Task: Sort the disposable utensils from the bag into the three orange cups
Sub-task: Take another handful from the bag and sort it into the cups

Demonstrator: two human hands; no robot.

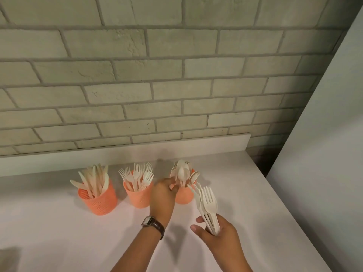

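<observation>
Orange rightmost cup (183, 196) holds spoons (181, 173), pinched at its rim by the left hand (162, 197); near it the right hand (220, 236) grips forks (208, 203).

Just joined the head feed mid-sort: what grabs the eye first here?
Three orange cups stand in a row on the white counter by the brick wall: the left cup bristles with knives, the middle cup with forks, the right cup with spoons. The right hand grips a fan of forks in front of the right cup, while the left hand, a watch on its wrist, has its fingertips at the spoons' handles.
</observation>
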